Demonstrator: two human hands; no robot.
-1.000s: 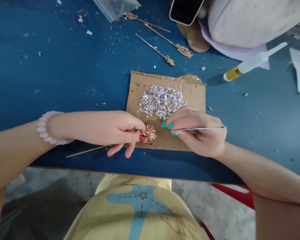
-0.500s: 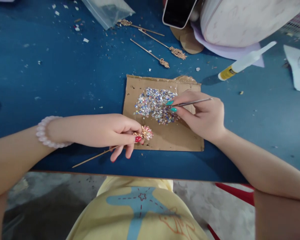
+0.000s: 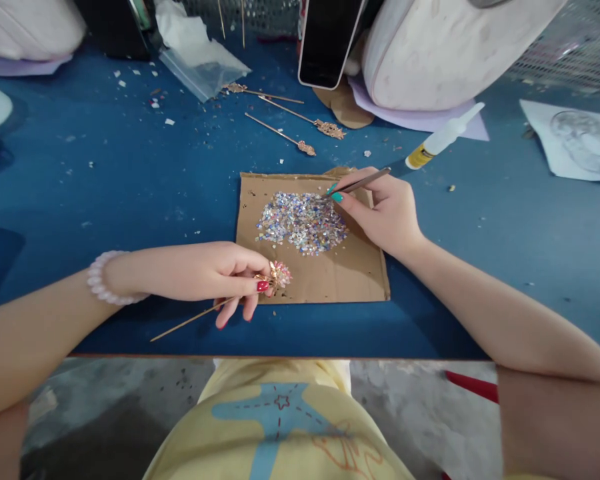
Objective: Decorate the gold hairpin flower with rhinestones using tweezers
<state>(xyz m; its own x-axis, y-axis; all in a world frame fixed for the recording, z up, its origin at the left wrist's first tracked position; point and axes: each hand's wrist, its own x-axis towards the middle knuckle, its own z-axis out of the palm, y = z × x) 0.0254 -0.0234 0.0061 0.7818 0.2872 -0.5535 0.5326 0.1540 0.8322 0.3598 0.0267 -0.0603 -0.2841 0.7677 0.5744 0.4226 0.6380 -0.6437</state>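
Observation:
My left hand (image 3: 225,275) pinches a gold hairpin (image 3: 280,273) by its ornamented head, which is set with pink and clear stones. The hairpin's thin stick slants down and left under my fingers. In my right hand (image 3: 380,210) is a pair of metal tweezers (image 3: 365,181), its tips at the upper right of a pile of small shiny rhinestones (image 3: 300,223). The pile is spread on a piece of cardboard (image 3: 350,280). My right fingers hide part of the tweezers, and I cannot make out whether a stone sits between the tips.
Several gold hairpins (image 3: 283,133) lie behind the cardboard beside a plastic bag (image 3: 200,67). A phone (image 3: 327,47) leans near a whitish rounded object (image 3: 430,53). A glue bottle (image 3: 437,140) stands at the right, near a printed paper (image 3: 575,140). The table's front edge (image 3: 290,357) is close to my body.
My head view has shifted, showing more of the table's far side. The tweezers have moved from within the rhinestone pile to its upper right edge. My left hand keeps hold of the hairpin.

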